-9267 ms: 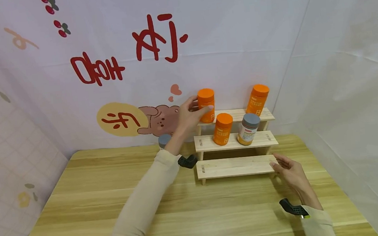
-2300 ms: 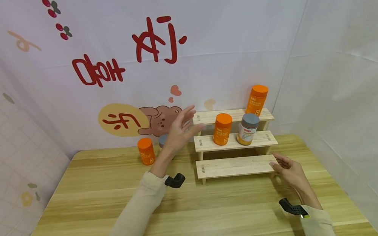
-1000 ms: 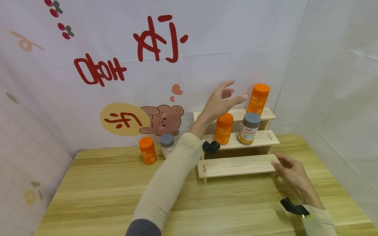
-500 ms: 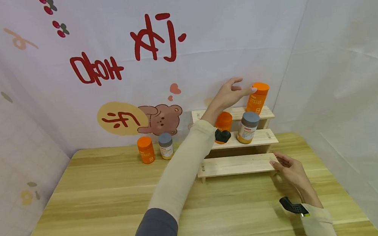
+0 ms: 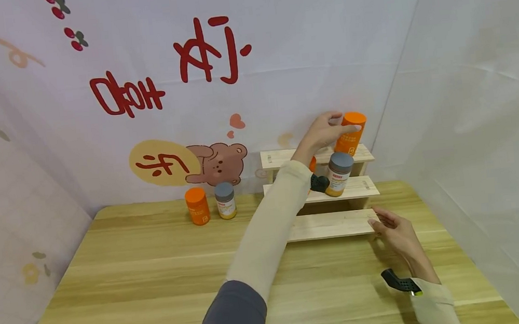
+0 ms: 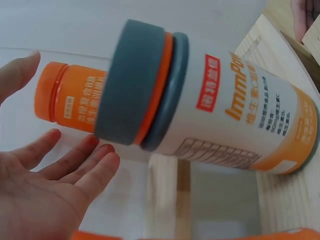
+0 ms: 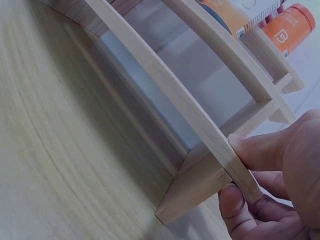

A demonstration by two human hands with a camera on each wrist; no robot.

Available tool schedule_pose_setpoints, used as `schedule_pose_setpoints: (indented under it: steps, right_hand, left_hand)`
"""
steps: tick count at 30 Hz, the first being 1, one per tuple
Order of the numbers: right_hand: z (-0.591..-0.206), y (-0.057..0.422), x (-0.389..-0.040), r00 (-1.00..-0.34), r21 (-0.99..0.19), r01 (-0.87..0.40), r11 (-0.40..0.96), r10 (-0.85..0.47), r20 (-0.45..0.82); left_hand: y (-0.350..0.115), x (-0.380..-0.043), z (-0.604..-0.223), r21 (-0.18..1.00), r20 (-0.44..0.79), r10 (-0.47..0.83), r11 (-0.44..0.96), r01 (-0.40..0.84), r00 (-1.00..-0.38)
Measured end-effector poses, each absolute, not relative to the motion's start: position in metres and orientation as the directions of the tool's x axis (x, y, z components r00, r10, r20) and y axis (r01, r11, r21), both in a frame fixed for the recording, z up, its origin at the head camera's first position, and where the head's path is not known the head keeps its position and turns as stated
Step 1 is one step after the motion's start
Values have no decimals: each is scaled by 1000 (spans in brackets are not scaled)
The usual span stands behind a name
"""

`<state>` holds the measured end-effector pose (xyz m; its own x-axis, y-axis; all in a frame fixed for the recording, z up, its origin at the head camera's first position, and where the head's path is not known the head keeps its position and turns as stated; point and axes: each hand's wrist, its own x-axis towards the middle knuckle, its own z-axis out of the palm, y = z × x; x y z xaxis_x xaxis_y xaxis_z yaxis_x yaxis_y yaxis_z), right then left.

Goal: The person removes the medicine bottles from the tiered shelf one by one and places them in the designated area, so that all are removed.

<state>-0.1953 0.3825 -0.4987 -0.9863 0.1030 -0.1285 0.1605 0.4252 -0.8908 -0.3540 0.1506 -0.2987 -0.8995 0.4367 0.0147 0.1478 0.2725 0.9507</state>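
My left hand [image 5: 323,133] reaches over the three-tier wooden display rack [image 5: 336,223] to an orange bottle [image 5: 347,144] at the right of its top tier. In the left wrist view, the thumb and spread fingers flank that bottle's orange cap [image 6: 49,91] without curling round it. A grey-capped white bottle [image 5: 338,178] stands on the middle tier in front. Beside it, another orange bottle [image 5: 312,164] is mostly hidden behind my left wrist. My right hand [image 5: 400,237] pinches the right end of the lowest board [image 7: 220,145], thumb on top and fingers underneath.
On the table [image 5: 134,278], left of the rack, an orange bottle [image 5: 197,207] and a grey-capped bottle [image 5: 226,203] stand side by side near the back wall. White printed cloth [image 5: 322,36] hangs behind the rack and along both sides.
An orange bottle from the top tier's left end now stands on the table at left. My left hand has since moved right to the remaining top-tier bottle. The right hand keeps its place.
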Motion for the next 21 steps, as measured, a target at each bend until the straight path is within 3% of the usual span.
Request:
schedule_pose_setpoints:
  steps: [9, 21]
  right_hand:
    - [-496, 384, -197, -988, -891, 150, 429, 96, -120]
    - [-499, 383, -196, -988, -893, 147, 426, 108, -111]
  left_hand:
    - [163, -352, -307, 961, 19, 393, 247, 125, -919]
    - [177, -354, -315, 894, 76, 368, 386, 226, -927]
